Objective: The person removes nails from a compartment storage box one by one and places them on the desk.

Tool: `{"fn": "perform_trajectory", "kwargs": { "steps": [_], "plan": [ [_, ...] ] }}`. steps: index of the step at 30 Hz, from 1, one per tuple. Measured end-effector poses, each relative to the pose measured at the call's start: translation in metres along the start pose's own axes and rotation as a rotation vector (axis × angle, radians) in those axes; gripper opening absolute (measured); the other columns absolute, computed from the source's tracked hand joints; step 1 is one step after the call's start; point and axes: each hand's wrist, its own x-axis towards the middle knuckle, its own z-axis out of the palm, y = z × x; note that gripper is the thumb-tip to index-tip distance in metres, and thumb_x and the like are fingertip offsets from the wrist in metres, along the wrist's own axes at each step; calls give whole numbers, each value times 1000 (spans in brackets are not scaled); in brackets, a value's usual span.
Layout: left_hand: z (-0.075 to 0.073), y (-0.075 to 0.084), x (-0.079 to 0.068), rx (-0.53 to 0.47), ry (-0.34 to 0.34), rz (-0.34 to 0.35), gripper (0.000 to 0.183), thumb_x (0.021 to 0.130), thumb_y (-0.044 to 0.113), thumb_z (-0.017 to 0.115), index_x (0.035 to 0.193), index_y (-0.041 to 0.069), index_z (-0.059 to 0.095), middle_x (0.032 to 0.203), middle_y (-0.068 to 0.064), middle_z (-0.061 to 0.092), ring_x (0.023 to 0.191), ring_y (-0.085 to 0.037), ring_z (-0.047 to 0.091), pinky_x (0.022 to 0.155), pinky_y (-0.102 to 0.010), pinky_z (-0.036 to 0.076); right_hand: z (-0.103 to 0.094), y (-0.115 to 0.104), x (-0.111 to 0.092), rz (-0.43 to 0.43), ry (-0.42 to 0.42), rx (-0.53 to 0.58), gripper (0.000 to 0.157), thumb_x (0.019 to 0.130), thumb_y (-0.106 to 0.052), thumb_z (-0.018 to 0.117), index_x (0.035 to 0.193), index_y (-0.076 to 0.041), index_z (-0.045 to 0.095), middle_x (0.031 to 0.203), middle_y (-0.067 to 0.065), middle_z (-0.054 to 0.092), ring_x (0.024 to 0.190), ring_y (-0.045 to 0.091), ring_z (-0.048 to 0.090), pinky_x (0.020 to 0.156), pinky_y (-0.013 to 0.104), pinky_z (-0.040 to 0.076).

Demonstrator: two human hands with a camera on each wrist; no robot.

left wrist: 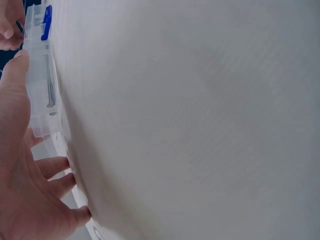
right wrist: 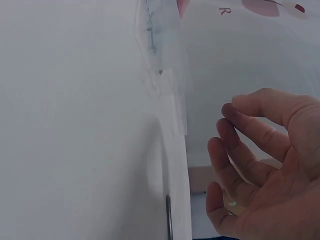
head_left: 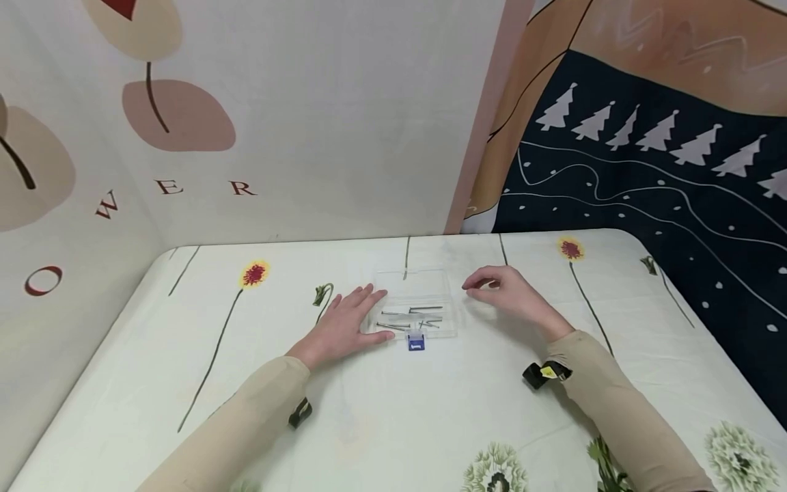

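Note:
A clear plastic box (head_left: pixel 453 318) rests on the table with its lid (head_left: pixel 424 283) folded back and a blue latch (head_left: pixel 416 344) at the front. Several thin metal nails (head_left: pixel 425 309) lie inside it. My left hand (head_left: pixel 344 325) is spread flat at the box's left side, thumb by the front corner; the left wrist view has the thumb beside the box wall (left wrist: pixel 36 92). To the right of the box, my right hand (head_left: pixel 515 295) hovers above the cloth. Its fingers (right wrist: pixel 242 157) are loosely bent, thumb near the index fingertip, with nothing visible between them.
A white cloth with printed flowers (head_left: pixel 255 275) covers the table (head_left: pixel 369 424). Behind it hang a pale printed curtain (head_left: pixel 344 137) and a dark cloth with white trees (head_left: pixel 621 164). A black wrist camera (head_left: pixel 535 376) sits under the right sleeve.

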Motion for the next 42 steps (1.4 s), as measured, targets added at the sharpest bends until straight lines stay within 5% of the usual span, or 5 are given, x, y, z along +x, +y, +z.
{"fn": "perform_trajectory", "kwargs": {
  "steps": [16,32,42],
  "plan": [
    [-1,0,0,-2,1,0,85,87,61,59,152,15,31,156,-16,24,143,-35,20,113,-57,10,13,-21,17,-140,-106,-7,15,89,-7,67,102,-4,72,101,5,69,99,24,60,89,48,46],
    [-1,0,1,2,-10,-10,84,87,61,59,152,16,32,156,-16,25,143,-34,21,113,-57,11,41,-25,20,-162,-188,17,13,88,-10,69,99,-7,74,114,7,61,112,27,53,97,50,41],
    [-1,0,1,8,-19,-19,85,87,63,58,153,17,31,157,-15,24,143,-33,20,113,-56,10,49,-27,25,-133,-280,-197,27,85,-19,73,111,-12,73,133,13,49,122,34,38,101,53,28]
  ]
}}
